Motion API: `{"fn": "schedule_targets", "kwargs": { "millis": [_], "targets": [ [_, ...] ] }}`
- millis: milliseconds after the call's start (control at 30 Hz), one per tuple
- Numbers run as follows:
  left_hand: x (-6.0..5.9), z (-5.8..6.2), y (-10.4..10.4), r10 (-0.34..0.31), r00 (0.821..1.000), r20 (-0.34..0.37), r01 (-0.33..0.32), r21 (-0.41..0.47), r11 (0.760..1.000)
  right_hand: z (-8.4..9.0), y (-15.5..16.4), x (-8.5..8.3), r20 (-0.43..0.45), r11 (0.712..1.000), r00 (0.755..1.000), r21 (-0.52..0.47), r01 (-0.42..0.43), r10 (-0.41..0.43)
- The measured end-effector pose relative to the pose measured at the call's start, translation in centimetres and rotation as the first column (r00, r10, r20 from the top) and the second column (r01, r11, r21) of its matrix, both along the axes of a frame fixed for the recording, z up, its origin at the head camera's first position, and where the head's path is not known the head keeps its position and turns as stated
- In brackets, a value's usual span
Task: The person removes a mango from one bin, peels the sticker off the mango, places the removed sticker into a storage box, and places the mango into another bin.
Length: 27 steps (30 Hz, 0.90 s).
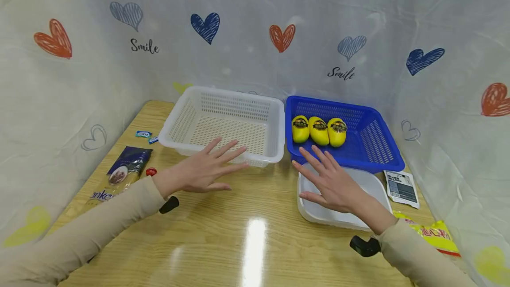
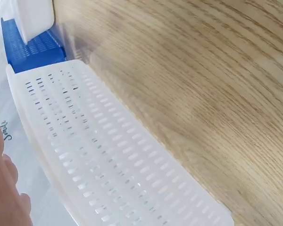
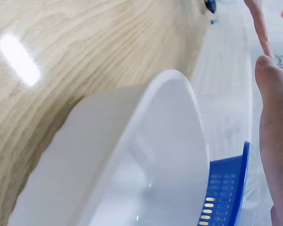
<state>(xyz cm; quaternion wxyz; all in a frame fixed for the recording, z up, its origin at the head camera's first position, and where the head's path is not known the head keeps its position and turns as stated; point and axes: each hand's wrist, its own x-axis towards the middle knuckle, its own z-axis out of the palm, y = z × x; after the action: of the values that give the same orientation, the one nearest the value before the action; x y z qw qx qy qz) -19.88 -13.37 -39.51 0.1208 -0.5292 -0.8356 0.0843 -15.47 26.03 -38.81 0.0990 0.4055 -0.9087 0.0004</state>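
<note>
A glossy light-wood tabletop (image 1: 239,234) is seen nearest. Above it the left hand (image 1: 203,169) is held flat, fingers spread, at the near rim of a white perforated plastic basket (image 1: 227,121). The right hand (image 1: 332,180), equally spread and empty, is held over a shallow white plastic tray (image 1: 370,185). Beyond its fingertips sits a blue perforated plastic basket (image 1: 370,145) with three yellow oval packets (image 1: 318,130). A heart-printed white curtain (image 1: 255,34) encloses everything.

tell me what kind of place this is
Probably a staged tabletop set for sorting, not a home kitchen: a wooden table walled in by a heart-printed sheet, with a white basket and a blue basket side by side.
</note>
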Motion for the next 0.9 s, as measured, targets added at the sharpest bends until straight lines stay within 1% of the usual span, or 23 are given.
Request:
{"fn": "schedule_targets", "kwargs": {
  "millis": [67, 100, 133, 167, 200, 233, 267, 333, 400, 433, 467, 533, 600, 633, 667, 733, 767, 800, 867, 900],
  "targets": [
    [-0.4, 0.3, -0.2, 0.012, 1.0, 0.029, -0.013, 0.033, 0.999, 0.3, 0.1, -0.5, 0.004, 0.999, 1.0, -0.043, -0.006, 0.006],
    [-0.6, 0.5, -0.4, 0.027, 0.998, 0.064, -0.031, 0.059, 0.998, 0.5, 0.3, -0.8, 0.016, 0.997, 1.0, -0.074, 0.002, -0.001],
    [-1.0, 0.7, -0.6, 0.054, 0.992, 0.112, -0.064, 0.088, 0.994, 0.8, 0.5, -1.3, 0.037, 0.993, 0.999, -0.116, 0.016, -0.012],
    [-1.4, 1.0, -1.0, 0.084, 0.981, 0.176, -0.107, 0.125, 0.986, 1.2, 0.7, -1.8, 0.063, 0.986, 0.997, -0.159, 0.045, -0.035],
    [-1.9, 1.4, -1.4, 0.111, 0.966, 0.235, -0.153, 0.17, 0.973, 1.5, 1.1, -2.4, 0.1, 0.975, 0.993, -0.206, 0.087, -0.067],
    [-2.5, 1.7, -2.0, 0.138, 0.946, 0.292, -0.206, 0.217, 0.954, 1.9, 1.4, -3.1, 0.135, 0.957, 0.986, -0.258, 0.131, -0.098],
    [-3.1, 1.9, -2.6, 0.166, 0.924, 0.345, -0.264, 0.261, 0.928, 2.2, 1.9, -3.8, 0.17, 0.934, 0.976, -0.308, 0.183, -0.135],
    [-4.3, 2.3, -4.1, 0.206, 0.873, 0.442, -0.377, 0.343, 0.86, 2.8, 3.0, -5.2, 0.242, 0.875, 0.945, -0.381, 0.3, -0.218],
    [-5.6, 2.3, -5.8, 0.23, 0.826, 0.515, -0.468, 0.399, 0.789, 3.2, 4.1, -6.6, 0.314, 0.809, 0.898, -0.411, 0.42, -0.306],
    [-6.1, 2.3, -6.7, 0.24, 0.795, 0.557, -0.515, 0.411, 0.752, 3.3, 4.7, -7.3, 0.353, 0.776, 0.87, -0.416, 0.475, -0.343],
    [-6.5, 2.1, -7.5, 0.246, 0.761, 0.6, -0.562, 0.419, 0.713, 3.4, 5.2, -8.1, 0.397, 0.739, 0.835, -0.412, 0.533, -0.381],
    [-7.1, 1.8, -9.0, 0.258, 0.683, 0.683, -0.65, 0.408, 0.641, 3.3, 6.2, -9.4, 0.475, 0.672, 0.761, -0.386, 0.632, -0.442],
    [-7.4, 1.4, -10.4, 0.263, 0.589, 0.764, -0.736, 0.372, 0.566, 3.1, 7.1, -10.7, 0.546, 0.607, 0.688, -0.361, 0.708, -0.478],
    [-7.4, 1.1, -11.1, 0.253, 0.546, 0.799, -0.769, 0.358, 0.529, 2.9, 7.5, -11.3, 0.578, 0.578, 0.655, -0.349, 0.737, -0.486],
    [-7.4, 0.9, -11.6, 0.239, 0.504, 0.83, -0.799, 0.343, 0.494, 2.7, 7.9, -11.9, 0.604, 0.557, 0.628, -0.336, 0.759, -0.491],
    [-7.3, 0.5, -12.6, 0.187, 0.418, 0.889, -0.849, 0.308, 0.43, 2.3, 8.5, -13.1, 0.648, 0.531, 0.581, -0.305, 0.791, -0.493],
    [-7.2, 0.2, -13.1, 0.158, 0.386, 0.909, -0.865, 0.297, 0.405, 2.1, 8.8, -13.6, 0.674, 0.52, 0.554, -0.285, 0.805, -0.488],
    [-7.1, 0.0, -13.5, 0.132, 0.362, 0.923, -0.876, 0.289, 0.386, 1.9, 9.1, -14.1, 0.702, 0.514, 0.528, -0.263, 0.816, -0.479],
    [-7.0, -0.6, -14.1, 0.066, 0.322, 0.944, -0.89, 0.278, 0.362, 1.5, 9.7, -14.8, 0.753, 0.507, 0.474, -0.218, 0.834, -0.456],
    [-7.0, -0.9, -14.3, 0.033, 0.308, 0.951, -0.893, 0.277, 0.355, 1.3, 9.9, -15.1, 0.772, 0.505, 0.452, -0.199, 0.84, -0.447]
  ]
}}
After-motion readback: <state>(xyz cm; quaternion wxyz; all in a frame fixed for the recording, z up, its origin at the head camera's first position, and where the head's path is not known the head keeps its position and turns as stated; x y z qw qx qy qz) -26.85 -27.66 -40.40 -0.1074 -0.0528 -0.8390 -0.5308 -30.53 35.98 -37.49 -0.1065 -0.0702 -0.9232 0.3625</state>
